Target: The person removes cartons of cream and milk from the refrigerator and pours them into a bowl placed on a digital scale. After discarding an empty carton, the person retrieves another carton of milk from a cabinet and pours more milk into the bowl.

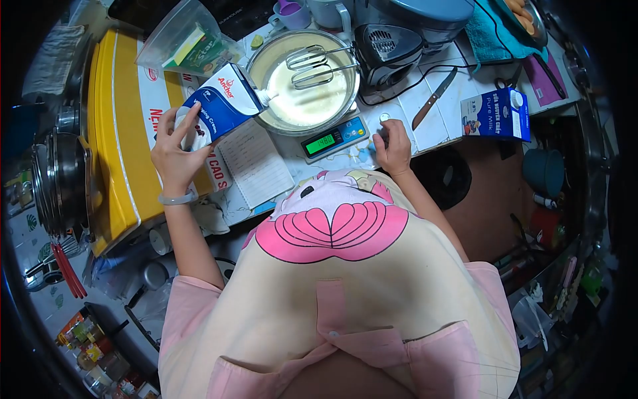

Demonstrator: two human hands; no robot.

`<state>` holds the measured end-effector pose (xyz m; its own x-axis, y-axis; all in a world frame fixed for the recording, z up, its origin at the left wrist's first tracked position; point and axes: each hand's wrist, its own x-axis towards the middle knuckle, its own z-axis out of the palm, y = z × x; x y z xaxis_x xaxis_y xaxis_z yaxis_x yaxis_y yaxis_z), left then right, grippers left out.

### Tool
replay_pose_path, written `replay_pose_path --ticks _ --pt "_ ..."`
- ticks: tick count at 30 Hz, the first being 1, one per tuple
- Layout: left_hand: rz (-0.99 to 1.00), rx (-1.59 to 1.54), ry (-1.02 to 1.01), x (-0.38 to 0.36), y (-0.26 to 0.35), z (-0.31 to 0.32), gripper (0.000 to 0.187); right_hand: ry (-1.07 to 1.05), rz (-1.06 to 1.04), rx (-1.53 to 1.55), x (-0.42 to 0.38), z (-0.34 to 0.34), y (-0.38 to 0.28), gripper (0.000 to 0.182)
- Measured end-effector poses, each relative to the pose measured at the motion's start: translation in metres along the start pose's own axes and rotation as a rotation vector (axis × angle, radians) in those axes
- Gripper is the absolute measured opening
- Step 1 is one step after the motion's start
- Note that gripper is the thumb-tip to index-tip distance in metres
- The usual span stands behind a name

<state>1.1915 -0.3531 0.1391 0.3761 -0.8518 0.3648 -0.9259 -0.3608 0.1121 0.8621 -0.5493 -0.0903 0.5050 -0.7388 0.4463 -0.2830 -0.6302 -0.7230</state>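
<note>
My left hand (179,147) is wrapped around a blue and white carton of whipping cream (224,106), tilted with its white spout at the rim of a glass bowl (256,110). Pale cream (302,101) lies in the bowl, and the beaters (319,68) of a black hand mixer (387,52) extend over it. The bowl overlaps a kitchen scale (335,139) with a lit green display. By the scale's right end is my right hand (395,147), fingers curled, with a small white cap (384,117) at its fingertips.
A handwritten notebook (256,169) lies left of the scale. A knife (435,98) and a milk carton (495,114) are on the right. The mixer's cord (412,85) crosses the counter. A yellow box (113,133) stands at left, near a clear bag (189,40).
</note>
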Motion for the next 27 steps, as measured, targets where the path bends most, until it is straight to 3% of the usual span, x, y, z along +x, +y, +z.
replay_pose_path --ticks 8,15,23,27 --pt "0.007 -0.003 0.021 0.002 -0.001 0.001 0.073 0.004 0.000 0.001 0.000 0.001 0.000 0.032" --pt "-0.203 -0.358 -0.024 0.001 -0.005 0.007 0.073 -0.011 0.024 0.007 0.000 -0.001 -0.002 0.032" --pt "-0.187 -0.645 -0.005 -0.001 -0.006 0.012 0.075 -0.001 -0.002 -0.001 0.001 -0.001 -0.001 0.032" --pt "-0.194 -0.562 -0.049 -0.004 -0.007 0.006 0.074 0.002 -0.010 -0.001 0.000 0.001 0.001 0.032"
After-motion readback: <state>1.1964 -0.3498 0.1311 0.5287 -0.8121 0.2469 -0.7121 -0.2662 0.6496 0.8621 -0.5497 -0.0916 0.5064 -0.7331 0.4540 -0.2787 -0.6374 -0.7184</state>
